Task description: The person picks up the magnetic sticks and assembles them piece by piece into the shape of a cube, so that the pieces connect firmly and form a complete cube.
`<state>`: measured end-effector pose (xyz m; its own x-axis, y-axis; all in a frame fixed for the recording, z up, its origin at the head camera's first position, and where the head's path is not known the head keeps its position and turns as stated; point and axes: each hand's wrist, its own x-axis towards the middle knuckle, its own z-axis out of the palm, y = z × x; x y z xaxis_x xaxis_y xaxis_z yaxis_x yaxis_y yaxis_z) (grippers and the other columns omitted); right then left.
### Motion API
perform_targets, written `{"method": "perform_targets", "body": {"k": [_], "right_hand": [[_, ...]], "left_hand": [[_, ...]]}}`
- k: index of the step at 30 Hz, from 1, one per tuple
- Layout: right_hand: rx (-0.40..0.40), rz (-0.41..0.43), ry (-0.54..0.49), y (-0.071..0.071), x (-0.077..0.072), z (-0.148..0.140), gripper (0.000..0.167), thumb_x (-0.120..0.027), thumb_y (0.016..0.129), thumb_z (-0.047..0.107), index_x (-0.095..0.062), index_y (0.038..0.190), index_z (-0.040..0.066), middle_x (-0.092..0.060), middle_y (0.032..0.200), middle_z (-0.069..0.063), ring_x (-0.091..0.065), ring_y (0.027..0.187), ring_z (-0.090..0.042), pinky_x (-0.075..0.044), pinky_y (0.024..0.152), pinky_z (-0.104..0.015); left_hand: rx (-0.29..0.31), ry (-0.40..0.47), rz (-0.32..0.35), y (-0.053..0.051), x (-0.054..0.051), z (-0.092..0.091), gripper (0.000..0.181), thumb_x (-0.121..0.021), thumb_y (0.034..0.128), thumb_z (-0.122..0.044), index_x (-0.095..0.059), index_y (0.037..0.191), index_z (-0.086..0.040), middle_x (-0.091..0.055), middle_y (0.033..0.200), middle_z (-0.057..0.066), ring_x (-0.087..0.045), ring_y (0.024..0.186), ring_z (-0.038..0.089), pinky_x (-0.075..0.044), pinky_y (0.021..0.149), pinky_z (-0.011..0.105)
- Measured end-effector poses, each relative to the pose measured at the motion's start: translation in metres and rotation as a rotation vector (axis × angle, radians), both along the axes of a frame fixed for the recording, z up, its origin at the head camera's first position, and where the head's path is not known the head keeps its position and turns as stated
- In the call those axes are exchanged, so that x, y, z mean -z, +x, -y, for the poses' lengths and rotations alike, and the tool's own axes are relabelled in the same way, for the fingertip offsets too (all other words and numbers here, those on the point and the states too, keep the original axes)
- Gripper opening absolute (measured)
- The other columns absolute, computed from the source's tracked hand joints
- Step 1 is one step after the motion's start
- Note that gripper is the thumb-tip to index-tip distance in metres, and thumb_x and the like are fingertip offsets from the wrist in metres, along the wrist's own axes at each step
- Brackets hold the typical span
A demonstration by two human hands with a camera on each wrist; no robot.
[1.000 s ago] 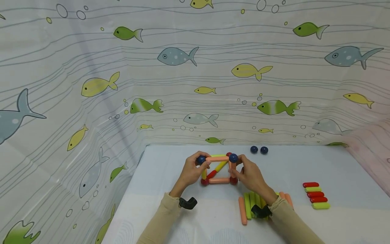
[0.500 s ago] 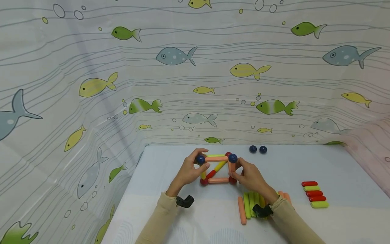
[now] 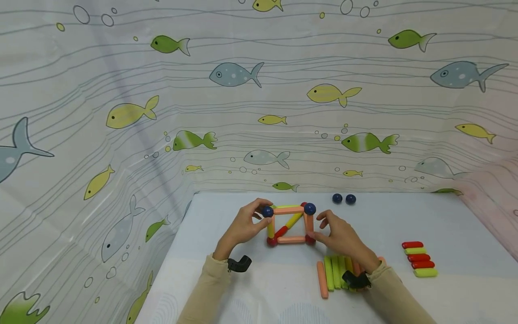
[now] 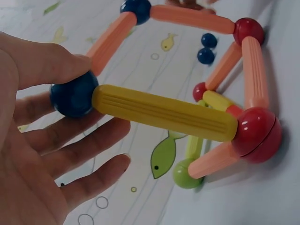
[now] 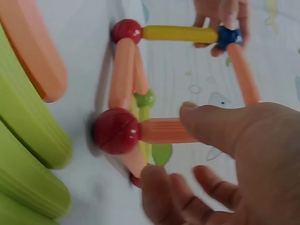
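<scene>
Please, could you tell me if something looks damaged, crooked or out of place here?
Nothing looks spilled or broken. One small oddity: in the upright frame, the yellow stick near the left hand stands out, since the other three sticks are orange. Possibly deliberate.

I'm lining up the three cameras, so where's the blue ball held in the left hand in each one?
Head: blue ball below centre, slightly right.
Left wrist: blue ball well left of centre.
Right wrist: blue ball near the top, right of centre.
Shared landmark: the yellow rod joining it to a red ball.
</scene>
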<state>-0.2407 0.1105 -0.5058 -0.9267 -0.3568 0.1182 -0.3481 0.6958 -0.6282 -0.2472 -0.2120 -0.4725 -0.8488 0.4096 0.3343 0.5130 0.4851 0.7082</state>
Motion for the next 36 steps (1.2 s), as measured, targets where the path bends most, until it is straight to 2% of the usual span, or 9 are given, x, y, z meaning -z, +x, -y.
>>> {"method": "perform_targets", "body": {"k": [4,7,11,14,17,22,29,33,36], "right_hand": [[0.009,0.107,0.101,0.013,-0.008,-0.008,0.053,-0.083,0.091,0.043,-0.061,0.124,0.007,-0.066,0.095,-0.005,-0.054,0.070,-0.015,-0.046,0.062,-0.029],[0.011,0.156,0.122,0.018,-0.008,-0.009,0.059,-0.084,0.089,0.045,-0.060,0.129,0.007,-0.065,0.093,-0.003,-0.054,0.071,-0.015,-0.047,0.062,-0.030],[-0.018,0.138,0.021,0.009,0.001,-0.005,0.073,-0.084,0.091,0.043,-0.054,0.145,0.004,-0.065,0.101,-0.005,-0.053,0.068,-0.014,-0.045,0.060,-0.027],[-0.055,0.127,-0.056,-0.003,0.011,-0.002,0.071,-0.083,0.093,0.038,-0.054,0.147,0.003,-0.065,0.106,-0.007,-0.053,0.067,-0.013,-0.045,0.060,-0.024],[-0.075,0.102,-0.082,-0.010,0.021,-0.001,0.056,-0.083,0.093,0.030,-0.062,0.138,0.004,-0.066,0.104,-0.007,-0.052,0.070,-0.013,-0.045,0.061,-0.024],[-0.080,-0.007,-0.063,-0.014,0.031,0.002,0.026,-0.083,0.093,0.021,-0.073,0.114,0.010,-0.067,0.099,0.000,-0.053,0.071,-0.010,-0.047,0.063,-0.023],[-0.075,-0.084,-0.058,-0.010,0.029,0.004,0.019,-0.085,0.090,0.016,-0.076,0.105,0.012,-0.072,0.096,0.003,-0.054,0.073,-0.006,-0.050,0.065,-0.022],[-0.079,-0.080,-0.049,-0.009,0.027,0.004,0.021,-0.086,0.089,0.017,-0.076,0.106,0.012,-0.073,0.097,0.002,-0.054,0.072,-0.005,-0.050,0.065,-0.022],[-0.079,-0.061,-0.030,-0.009,0.024,0.002,0.028,-0.087,0.089,0.022,-0.075,0.111,0.012,-0.072,0.099,0.002,-0.054,0.070,-0.005,-0.049,0.064,-0.022]], "left_hand": [[0.015,-0.006,0.001,0.000,0.000,0.002,0.036,-0.073,0.1008,-0.013,-0.062,0.135,-0.012,-0.071,0.120,0.005,-0.069,0.103,0.019,-0.061,0.090,0.034],[0.024,-0.004,0.000,0.000,0.000,0.003,0.035,-0.072,0.1016,-0.013,-0.062,0.135,-0.012,-0.071,0.120,0.006,-0.069,0.104,0.019,-0.061,0.090,0.032],[0.018,0.009,0.008,-0.002,-0.001,0.003,0.035,-0.072,0.1013,-0.012,-0.062,0.134,-0.012,-0.071,0.120,0.006,-0.069,0.104,0.019,-0.061,0.090,0.032],[0.022,0.013,0.008,-0.003,0.001,0.003,0.035,-0.072,0.1011,-0.012,-0.062,0.135,-0.010,-0.072,0.120,0.006,-0.069,0.103,0.020,-0.061,0.090,0.033],[0.030,0.011,0.000,-0.003,0.003,0.004,0.038,-0.072,0.1007,-0.012,-0.061,0.136,-0.006,-0.072,0.120,0.007,-0.070,0.102,0.021,-0.061,0.089,0.033],[0.040,0.002,0.005,-0.002,0.003,0.003,0.041,-0.073,0.0999,-0.011,-0.060,0.137,-0.002,-0.072,0.121,0.008,-0.070,0.103,0.021,-0.061,0.090,0.033],[0.041,0.003,0.022,-0.001,0.001,0.003,0.039,-0.072,0.0995,-0.009,-0.060,0.136,-0.005,-0.073,0.121,0.007,-0.069,0.103,0.021,-0.061,0.091,0.036],[0.042,-0.004,0.024,-0.001,0.001,0.003,0.040,-0.072,0.0991,-0.007,-0.060,0.137,-0.003,-0.073,0.121,0.007,-0.069,0.103,0.021,-0.061,0.091,0.036],[0.037,-0.008,0.024,0.000,0.000,0.003,0.039,-0.073,0.0988,-0.007,-0.061,0.136,-0.007,-0.073,0.120,0.006,-0.070,0.103,0.021,-0.061,0.091,0.038]]}}
